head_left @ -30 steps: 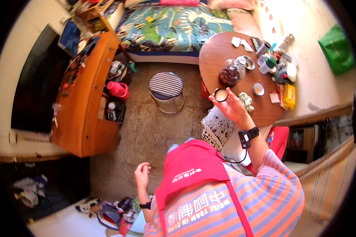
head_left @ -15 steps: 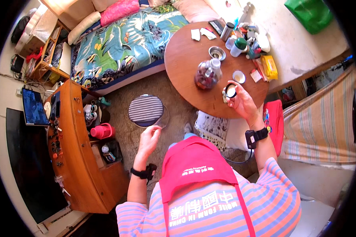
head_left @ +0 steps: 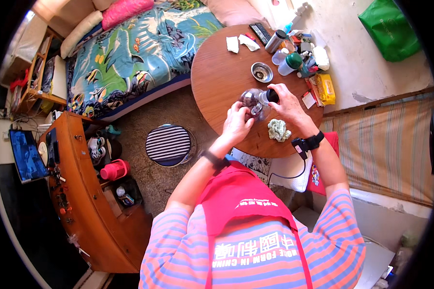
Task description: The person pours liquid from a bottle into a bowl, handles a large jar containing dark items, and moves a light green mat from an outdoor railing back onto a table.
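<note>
- Although a crumpled pale cloth [head_left: 278, 130] lies on your side of the jar [head_left: 250, 97], a little to its right, neither of your hands is touching it.
- As far as this shows, you have the black lid [head_left: 272, 95] up at the jar's mouth and dark contents inside the glass; I'd judge the two parts brought together. What remains open is whether the lid is fully seated: your fingers cover the join, so I cannot tell if it is tight or loose.
- Your left hand [head_left: 237, 123] has its grip curled against the near-left side of the jar, fingers bent and lying on the glass, apparently steadying it.
- Your right hand [head_left: 290, 107] comes from the jar's right, its grip closed around the lid, thumb and fingers bent about the rim.
- Between both hands, the jar is over the brown round desk [head_left: 214, 72], its neck seeming to lean toward your right hand. Its base is hidden, so whether it rests on the wood cannot be told.
- Just beyond the jar, a metal bowl [head_left: 262, 72] sits apart from your fingers.
- Farther past the jar and to its right stands a green-capped bottle [head_left: 290, 63]; well beyond the jar lie white papers [head_left: 232, 44], also untouched.
</note>
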A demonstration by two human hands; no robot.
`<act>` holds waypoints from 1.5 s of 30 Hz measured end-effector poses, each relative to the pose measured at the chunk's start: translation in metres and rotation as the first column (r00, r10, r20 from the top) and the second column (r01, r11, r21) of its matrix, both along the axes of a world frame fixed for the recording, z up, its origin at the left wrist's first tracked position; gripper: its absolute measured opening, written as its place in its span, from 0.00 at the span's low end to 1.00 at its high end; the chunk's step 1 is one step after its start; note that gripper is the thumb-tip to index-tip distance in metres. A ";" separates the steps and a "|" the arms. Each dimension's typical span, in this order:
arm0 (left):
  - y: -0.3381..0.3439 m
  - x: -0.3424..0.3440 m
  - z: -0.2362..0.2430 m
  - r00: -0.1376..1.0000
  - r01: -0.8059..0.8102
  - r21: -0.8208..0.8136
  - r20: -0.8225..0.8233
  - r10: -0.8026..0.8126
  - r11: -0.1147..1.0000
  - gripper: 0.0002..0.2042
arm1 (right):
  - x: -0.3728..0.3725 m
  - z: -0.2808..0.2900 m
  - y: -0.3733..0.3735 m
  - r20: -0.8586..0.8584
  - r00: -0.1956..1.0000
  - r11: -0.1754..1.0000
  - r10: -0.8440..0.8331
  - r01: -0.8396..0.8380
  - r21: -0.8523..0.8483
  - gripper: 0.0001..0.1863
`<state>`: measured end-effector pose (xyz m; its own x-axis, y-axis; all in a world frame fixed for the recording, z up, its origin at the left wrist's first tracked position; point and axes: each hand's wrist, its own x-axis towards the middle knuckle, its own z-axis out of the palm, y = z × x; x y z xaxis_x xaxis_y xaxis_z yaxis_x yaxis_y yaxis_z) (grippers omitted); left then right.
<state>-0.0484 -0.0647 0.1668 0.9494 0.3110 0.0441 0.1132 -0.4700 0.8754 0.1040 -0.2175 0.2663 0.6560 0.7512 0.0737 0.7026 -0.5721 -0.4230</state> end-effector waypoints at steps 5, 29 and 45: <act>-0.001 0.038 -0.010 0.997 -0.040 0.003 0.064 0.040 0.999 0.17 | 0.000 -0.006 0.027 -0.002 0.998 0.989 0.055 -0.055 -0.136 0.28; 0.016 0.061 -0.024 0.995 0.017 -0.018 0.100 -0.015 1.000 0.07 | 0.017 0.001 0.059 0.037 0.978 0.929 0.206 -0.183 -0.322 0.26; 0.017 0.059 -0.025 0.994 0.006 -0.020 0.113 -0.003 1.000 0.07 | 0.013 -0.006 0.055 0.140 0.976 0.937 0.165 -0.111 -0.332 0.28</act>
<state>0.0102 -0.0479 0.1418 0.9400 0.3087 0.1452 0.0106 -0.4520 0.8920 0.1169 -0.1629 0.2601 0.5432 0.8349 -0.0886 0.8283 -0.5501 -0.1063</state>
